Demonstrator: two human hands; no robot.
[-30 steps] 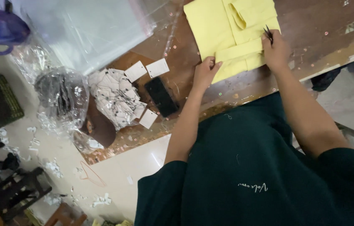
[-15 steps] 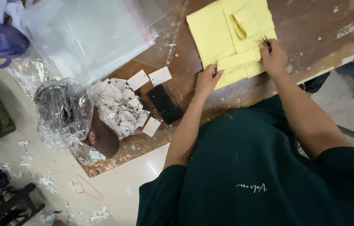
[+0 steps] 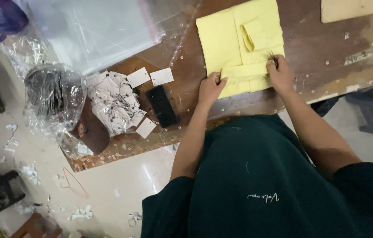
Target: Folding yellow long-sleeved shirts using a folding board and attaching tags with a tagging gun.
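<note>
A folded pale-yellow cloth garment (image 3: 239,44) lies on the worn brown wooden table (image 3: 327,53), its lower edge just short of the table's near edge; the left hand (image 3: 210,88) pinches the garment's lower left corner, fingers curled; the right hand (image 3: 280,74) grips its lower right edge, pinching a thin dark tool (image 3: 273,57); bare tabletop lies right of the garment; left of it, a black flat phone (image 3: 162,105), then a heap of white paper tags (image 3: 116,101).

One folded yellow shirt (image 3: 239,39) lies at the upper middle of the frame, and one black phone (image 3: 162,105) sits at centre left. Three loose white tags (image 3: 162,76) surround one heap of tags (image 3: 113,103). Two hands show.
</note>
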